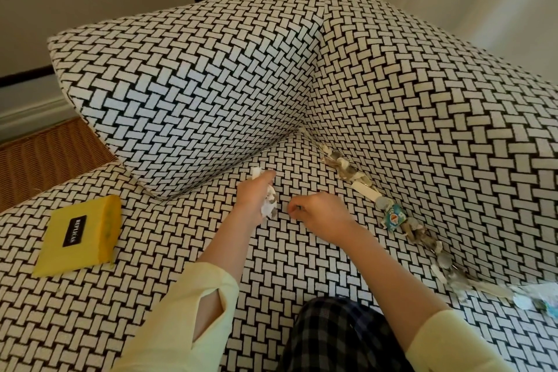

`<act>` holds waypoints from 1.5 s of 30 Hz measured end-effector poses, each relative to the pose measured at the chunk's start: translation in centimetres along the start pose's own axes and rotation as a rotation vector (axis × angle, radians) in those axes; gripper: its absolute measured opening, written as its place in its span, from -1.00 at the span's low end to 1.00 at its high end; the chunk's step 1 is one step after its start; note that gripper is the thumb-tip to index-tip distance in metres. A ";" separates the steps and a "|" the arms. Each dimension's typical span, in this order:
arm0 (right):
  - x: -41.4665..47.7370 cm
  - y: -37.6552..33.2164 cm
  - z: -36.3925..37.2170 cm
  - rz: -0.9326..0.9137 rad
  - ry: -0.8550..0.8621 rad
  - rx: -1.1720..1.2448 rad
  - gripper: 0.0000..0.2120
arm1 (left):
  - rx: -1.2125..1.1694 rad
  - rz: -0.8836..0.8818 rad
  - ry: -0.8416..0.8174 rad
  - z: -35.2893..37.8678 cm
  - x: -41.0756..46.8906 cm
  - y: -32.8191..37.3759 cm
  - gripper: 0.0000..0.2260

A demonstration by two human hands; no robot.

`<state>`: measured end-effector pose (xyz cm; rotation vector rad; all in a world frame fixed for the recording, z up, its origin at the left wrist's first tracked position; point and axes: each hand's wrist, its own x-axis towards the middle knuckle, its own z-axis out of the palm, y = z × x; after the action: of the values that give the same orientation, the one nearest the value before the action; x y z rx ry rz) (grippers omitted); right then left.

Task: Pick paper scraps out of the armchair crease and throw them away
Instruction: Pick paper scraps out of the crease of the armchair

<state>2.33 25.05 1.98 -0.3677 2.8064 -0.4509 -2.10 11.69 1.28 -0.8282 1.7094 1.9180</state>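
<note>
Nearest scraps (536, 299) blurred, cropped at right edge

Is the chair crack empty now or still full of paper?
Still full: a long row of paper scraps lies along the armchair crease; the left hand holds only a few.

Here's a ragged line of paper scraps (344, 170) wedged along the crease (311, 136) at the right edge of the armchair seat (302, 266), running from the back corner toward the front. It's torn grey and white bits, a pale strip (363, 190) and a blue printed wrapper (392, 216). Over mid-seat, the left hand (253, 196) grips a crumpled white wad (268, 207).
</note>
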 end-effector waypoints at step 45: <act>5.8 5.8 -7.1 0.345 0.130 2.014 -0.57 | -0.096 -0.018 -0.058 2.2 1.3 -0.5 -0.84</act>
<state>-6.42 30.59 5.21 0.5679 1.1480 -2.5400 -2.98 13.86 0.15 -0.8117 1.5816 2.0050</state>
